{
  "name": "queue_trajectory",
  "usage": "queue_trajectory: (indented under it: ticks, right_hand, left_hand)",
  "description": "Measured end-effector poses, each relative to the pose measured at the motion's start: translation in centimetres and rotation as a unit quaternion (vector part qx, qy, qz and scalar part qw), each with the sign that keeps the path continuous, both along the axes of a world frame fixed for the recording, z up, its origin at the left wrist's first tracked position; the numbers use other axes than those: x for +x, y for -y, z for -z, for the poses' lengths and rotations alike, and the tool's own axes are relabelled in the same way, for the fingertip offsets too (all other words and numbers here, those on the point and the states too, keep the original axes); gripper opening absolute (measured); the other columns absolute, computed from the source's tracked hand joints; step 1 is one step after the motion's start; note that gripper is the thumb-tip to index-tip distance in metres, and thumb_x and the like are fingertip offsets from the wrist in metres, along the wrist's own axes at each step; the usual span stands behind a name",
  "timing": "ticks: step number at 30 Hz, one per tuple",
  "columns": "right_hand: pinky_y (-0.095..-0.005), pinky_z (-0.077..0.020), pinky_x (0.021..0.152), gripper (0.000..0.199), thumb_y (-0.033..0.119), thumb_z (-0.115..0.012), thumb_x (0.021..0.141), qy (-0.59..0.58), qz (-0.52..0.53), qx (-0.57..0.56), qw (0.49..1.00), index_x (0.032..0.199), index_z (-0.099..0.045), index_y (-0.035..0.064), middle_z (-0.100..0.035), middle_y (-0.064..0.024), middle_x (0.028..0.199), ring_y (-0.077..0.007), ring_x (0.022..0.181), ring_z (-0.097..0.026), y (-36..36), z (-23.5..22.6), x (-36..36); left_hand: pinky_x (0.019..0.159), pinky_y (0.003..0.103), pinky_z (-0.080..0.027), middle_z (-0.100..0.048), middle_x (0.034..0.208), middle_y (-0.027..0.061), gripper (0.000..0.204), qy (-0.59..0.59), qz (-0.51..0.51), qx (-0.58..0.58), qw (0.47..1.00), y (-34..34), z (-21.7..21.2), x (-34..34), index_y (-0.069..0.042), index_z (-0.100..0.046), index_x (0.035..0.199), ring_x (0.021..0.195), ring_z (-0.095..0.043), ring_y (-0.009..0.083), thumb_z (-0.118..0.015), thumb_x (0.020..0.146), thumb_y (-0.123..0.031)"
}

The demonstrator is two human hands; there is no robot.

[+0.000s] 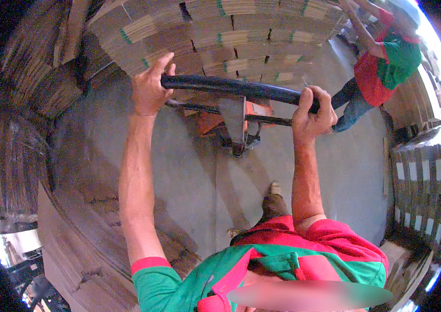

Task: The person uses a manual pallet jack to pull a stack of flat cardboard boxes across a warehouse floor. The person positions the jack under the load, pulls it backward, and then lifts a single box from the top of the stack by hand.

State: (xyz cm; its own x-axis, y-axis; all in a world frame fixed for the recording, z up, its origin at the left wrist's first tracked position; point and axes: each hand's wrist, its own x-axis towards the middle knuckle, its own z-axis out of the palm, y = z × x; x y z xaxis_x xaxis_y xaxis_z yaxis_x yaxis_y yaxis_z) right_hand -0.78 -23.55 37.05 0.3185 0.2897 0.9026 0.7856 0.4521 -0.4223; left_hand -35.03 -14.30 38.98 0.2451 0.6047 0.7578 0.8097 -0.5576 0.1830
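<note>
A long black handle bar (pixel 231 86) runs crosswise in front of me, tilted slightly down toward the right. It belongs to an orange pallet jack (pixel 259 110), whose metal shaft and wheel area stand beyond it. My left hand (pixel 150 86) is at the bar's left end, its fingertips curled below the bar while one finger or thumb points up past it. At the right end, my right hand (pixel 311 112) is closed around the bar with the thumb on top. Both arms stretch forward. Behind the jack rises a large stack of flat cardboard (pixel 215 39).
Another person (pixel 387 62) in a green and red shirt stands at the far right, arms raised toward the stack. More cardboard piles (pixel 15 135) line the left side. A wrapped stack (pixel 423 177) stands at right. Cardboard sheets (pixel 69 249) are at lower left. The floor (pixel 189 171) is grey.
</note>
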Motion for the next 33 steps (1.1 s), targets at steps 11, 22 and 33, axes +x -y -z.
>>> queue_trajectory:
  ticks: [11, 22, 33]
  right_hand:
    - [-0.0349, -0.0473, 0.057, 0.026, 0.020, -0.056, 0.100, 0.015, -0.002, -0.036, 0.999, 0.087, -0.069, 0.0019, -0.066, -0.0106, 0.068, -0.0208, 0.059, -0.064, -12.7, 3.7, 3.4]
    - [-0.0475, -0.0456, 0.055, 0.033, 0.034, -0.055, 0.099, 0.038, -0.056, -0.007, 0.998, 0.087, -0.067, 0.0064, -0.061, -0.0191, 0.065, -0.0402, 0.058, -0.061, -26.4, 3.6, 2.1]
    - [-0.0436, -0.0414, 0.054, 0.036, 0.034, -0.055, 0.100, 0.048, -0.082, 0.046, 0.994, 0.081, -0.062, 0.0037, -0.053, -0.0193, 0.062, -0.0352, 0.054, -0.054, -36.3, -0.4, 1.5]
  left_hand:
    - [0.068, 0.043, -0.059, -0.076, 0.096, 0.0122, 0.032, -0.022, -0.076, -0.017, 0.997, -1.1, 2.1, 1.9, -0.019, -0.064, 0.123, 0.082, -0.074, 0.0311, -0.069, 0.092, -0.028]
    - [0.063, 0.050, -0.057, -0.074, 0.080, 0.0153, 0.026, -0.043, -0.086, 0.055, 0.994, -10.2, 1.7, -0.7, -0.017, -0.067, 0.116, 0.072, -0.072, 0.0365, -0.067, 0.091, -0.023]
    - [0.078, 0.051, -0.056, -0.073, 0.091, 0.0217, 0.055, -0.031, -0.108, 0.060, 0.992, -19.0, -1.7, -1.1, -0.012, -0.066, 0.123, 0.088, -0.070, 0.0421, -0.079, 0.077, -0.041]
